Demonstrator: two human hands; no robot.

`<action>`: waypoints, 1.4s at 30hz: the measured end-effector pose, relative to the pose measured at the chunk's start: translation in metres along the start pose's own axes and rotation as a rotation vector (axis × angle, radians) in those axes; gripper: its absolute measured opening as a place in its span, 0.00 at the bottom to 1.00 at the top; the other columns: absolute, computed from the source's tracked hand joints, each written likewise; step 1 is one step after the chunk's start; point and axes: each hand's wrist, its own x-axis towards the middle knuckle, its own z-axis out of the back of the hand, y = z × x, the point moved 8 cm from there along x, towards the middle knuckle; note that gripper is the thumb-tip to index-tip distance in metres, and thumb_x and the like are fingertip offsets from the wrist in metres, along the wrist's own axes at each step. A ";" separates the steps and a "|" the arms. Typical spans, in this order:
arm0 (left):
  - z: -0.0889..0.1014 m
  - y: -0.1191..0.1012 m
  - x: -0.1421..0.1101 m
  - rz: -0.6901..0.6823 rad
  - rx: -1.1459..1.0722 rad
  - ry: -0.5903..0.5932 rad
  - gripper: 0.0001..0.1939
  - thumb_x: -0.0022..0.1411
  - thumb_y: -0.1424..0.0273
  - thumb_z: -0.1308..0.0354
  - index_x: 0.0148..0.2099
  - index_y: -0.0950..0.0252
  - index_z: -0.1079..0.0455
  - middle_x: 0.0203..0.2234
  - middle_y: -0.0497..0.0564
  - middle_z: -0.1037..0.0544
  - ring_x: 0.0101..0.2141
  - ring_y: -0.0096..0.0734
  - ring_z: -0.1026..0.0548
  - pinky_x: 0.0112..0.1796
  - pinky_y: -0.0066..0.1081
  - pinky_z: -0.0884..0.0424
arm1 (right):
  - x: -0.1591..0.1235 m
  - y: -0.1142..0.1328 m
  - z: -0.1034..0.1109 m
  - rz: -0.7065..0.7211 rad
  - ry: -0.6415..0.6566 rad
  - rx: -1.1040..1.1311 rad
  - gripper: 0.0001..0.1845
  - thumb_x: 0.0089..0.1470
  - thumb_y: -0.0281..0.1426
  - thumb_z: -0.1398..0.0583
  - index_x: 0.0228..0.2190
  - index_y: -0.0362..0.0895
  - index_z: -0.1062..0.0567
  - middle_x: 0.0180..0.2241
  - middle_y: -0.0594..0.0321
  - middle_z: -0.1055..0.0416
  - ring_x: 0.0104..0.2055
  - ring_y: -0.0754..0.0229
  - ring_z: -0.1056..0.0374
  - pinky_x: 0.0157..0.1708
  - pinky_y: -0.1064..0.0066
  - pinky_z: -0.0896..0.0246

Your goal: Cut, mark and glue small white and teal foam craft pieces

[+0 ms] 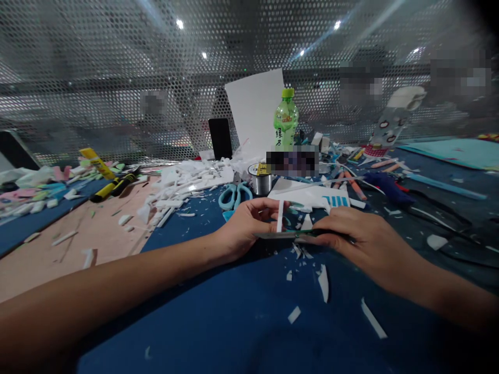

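Note:
My left hand [249,223] and my right hand [351,236] meet over the blue table [234,311]. Between them lies a thin flat piece [286,235], dark with a green edge, held at both ends by closed fingers. A narrow white strip [279,216] stands upright from it by my left fingertips. I cannot make out what the flat piece is. Small white scraps [323,283] lie just in front of my hands.
Light-blue scissors [235,195] and a reel of wire [259,177] lie just behind my hands. A green bottle [286,120], a white sheet [255,111] and a dark phone [220,137] stand by the perforated screen. White offcuts [187,182] litter the left; pens [351,184] the right.

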 end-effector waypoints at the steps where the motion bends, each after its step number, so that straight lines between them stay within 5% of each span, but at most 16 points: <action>1: 0.000 0.000 0.000 0.001 0.001 0.003 0.17 0.34 0.83 0.32 0.31 0.67 0.26 0.25 0.46 0.24 0.26 0.20 0.28 0.28 0.20 0.29 | 0.000 0.000 -0.001 -0.003 0.007 0.003 0.14 0.59 0.39 0.49 0.34 0.47 0.26 0.28 0.62 0.31 0.32 0.61 0.36 0.30 0.70 0.46; 42: -0.004 -0.002 0.001 -0.037 0.012 0.052 0.16 0.36 0.84 0.33 0.31 0.67 0.28 0.23 0.45 0.25 0.23 0.20 0.27 0.27 0.21 0.29 | -0.002 -0.001 -0.003 -0.032 -0.020 0.015 0.15 0.58 0.41 0.49 0.34 0.47 0.27 0.28 0.62 0.33 0.32 0.59 0.38 0.29 0.69 0.49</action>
